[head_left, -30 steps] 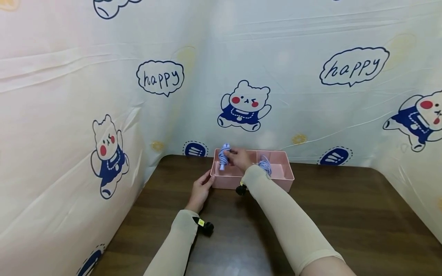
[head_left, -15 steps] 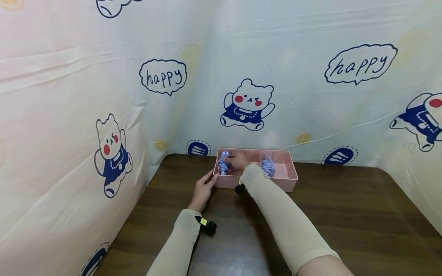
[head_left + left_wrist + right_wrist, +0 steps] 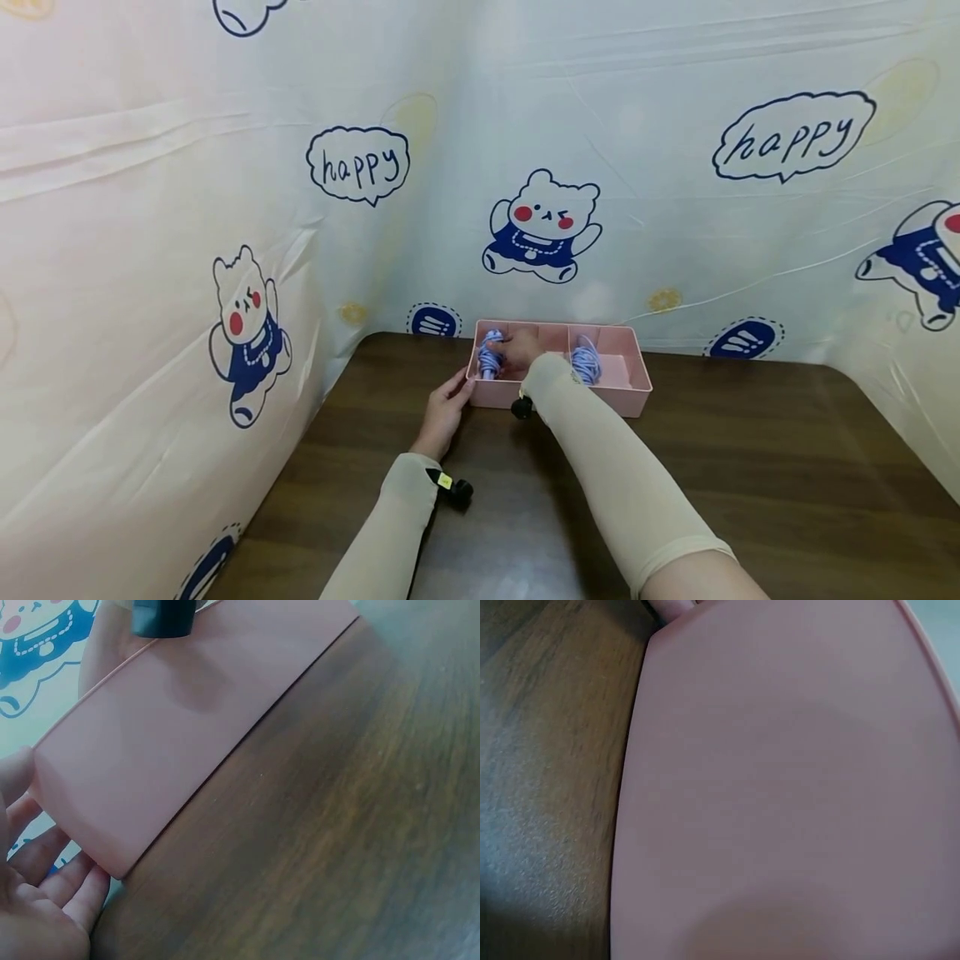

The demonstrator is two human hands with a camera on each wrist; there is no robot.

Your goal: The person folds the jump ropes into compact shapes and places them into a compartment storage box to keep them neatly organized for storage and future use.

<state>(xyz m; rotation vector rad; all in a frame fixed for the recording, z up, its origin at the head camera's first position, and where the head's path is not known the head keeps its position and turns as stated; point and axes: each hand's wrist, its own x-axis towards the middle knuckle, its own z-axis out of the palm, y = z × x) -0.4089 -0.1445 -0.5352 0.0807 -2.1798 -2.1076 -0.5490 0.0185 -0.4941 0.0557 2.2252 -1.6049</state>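
Note:
A pink divided box (image 3: pixel 566 396) stands at the back of the table. In its left section, a wound bundle of blue-and-white cord (image 3: pixel 490 358) lies lengthwise. My right hand (image 3: pixel 521 350) reaches into the box and holds that bundle from its right side; the forearm covers part of the front wall. A second coil of similar cord (image 3: pixel 586 362) lies right of a divider. My left hand (image 3: pixel 441 415) holds the box's front left corner. In the left wrist view its fingers (image 3: pixel 64 881) lie against the end wall. The right wrist view shows only the box wall (image 3: pixel 780 787) and table.
A brown wooden table (image 3: pixel 720 467) spreads in front and to both sides of the box. Directly behind the box hangs a pale printed cloth (image 3: pixel 442 233), which also comes forward along both sides. Small black devices (image 3: pixel 461 493) sit on both wrists.
My right hand has lowered the cord bundle from above the rim down into the box's left section. The left hand stays at the corner. The whole view has shifted slightly.

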